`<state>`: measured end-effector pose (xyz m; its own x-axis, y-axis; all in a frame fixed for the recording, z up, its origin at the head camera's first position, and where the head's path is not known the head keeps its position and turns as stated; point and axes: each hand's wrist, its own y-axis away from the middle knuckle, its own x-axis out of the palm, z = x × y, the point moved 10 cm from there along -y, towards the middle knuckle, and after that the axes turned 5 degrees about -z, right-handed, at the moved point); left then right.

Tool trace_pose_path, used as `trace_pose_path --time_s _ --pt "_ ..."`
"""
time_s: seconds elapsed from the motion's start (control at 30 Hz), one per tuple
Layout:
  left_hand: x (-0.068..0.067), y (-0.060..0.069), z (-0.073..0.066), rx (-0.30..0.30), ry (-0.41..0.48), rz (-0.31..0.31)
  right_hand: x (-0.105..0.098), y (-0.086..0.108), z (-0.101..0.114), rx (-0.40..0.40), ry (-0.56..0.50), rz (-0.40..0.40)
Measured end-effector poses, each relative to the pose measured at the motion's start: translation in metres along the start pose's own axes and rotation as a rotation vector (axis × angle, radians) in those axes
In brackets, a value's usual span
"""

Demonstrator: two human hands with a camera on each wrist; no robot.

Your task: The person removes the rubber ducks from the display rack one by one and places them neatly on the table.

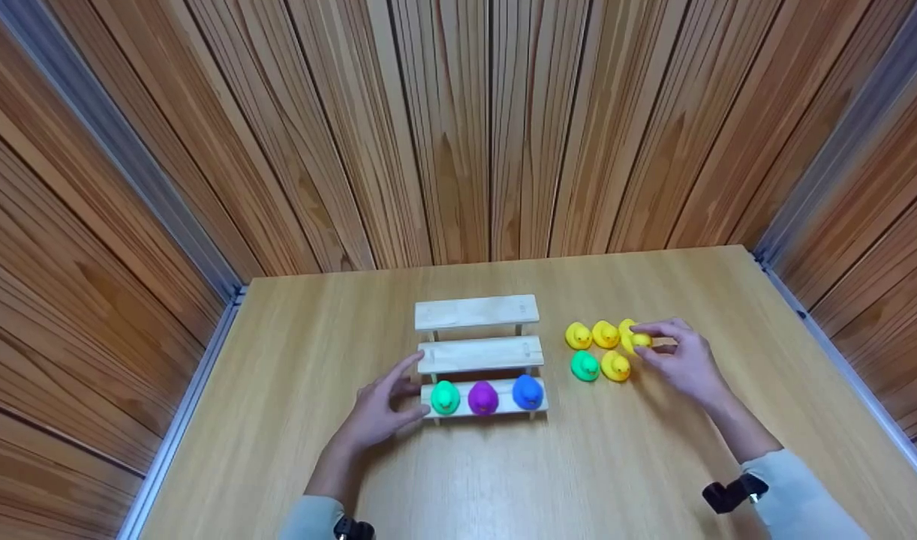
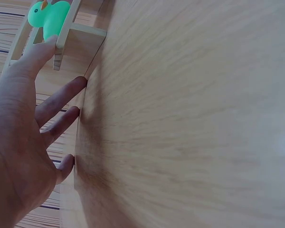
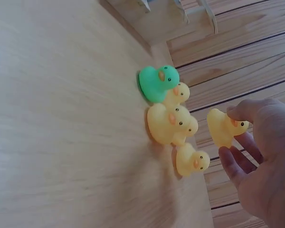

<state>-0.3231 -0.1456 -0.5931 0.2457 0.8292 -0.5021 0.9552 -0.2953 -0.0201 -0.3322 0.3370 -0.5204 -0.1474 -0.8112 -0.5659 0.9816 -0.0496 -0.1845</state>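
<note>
A small wooden three-step stand rests on the table. On its lowest step sit a green rubber duck, a purple duck and a blue duck. My left hand is at the stand's left end, fingers spread; in the left wrist view its thumb touches the step beside the green duck. Between thumb and fingers, my right hand pinches a yellow rubber duck, held above the table. Near it stand several other yellow ducks and another green duck.
The light wooden table is bordered by a plank wall at the back and more plank walls at both sides. Metal rails run along the side edges. The stand's upper two steps bear no ducks.
</note>
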Motion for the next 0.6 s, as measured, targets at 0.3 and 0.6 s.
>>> trace_pose_path --time_s 0.3,0.6 --pt "0.0 0.0 0.0 -0.007 0.004 -0.001 -0.003 0.002 -0.02 0.02 0.031 -0.011" --pt "0.0 0.0 0.0 -0.011 -0.012 -0.01 0.001 0.006 -0.033 0.047 0.043 -0.014"
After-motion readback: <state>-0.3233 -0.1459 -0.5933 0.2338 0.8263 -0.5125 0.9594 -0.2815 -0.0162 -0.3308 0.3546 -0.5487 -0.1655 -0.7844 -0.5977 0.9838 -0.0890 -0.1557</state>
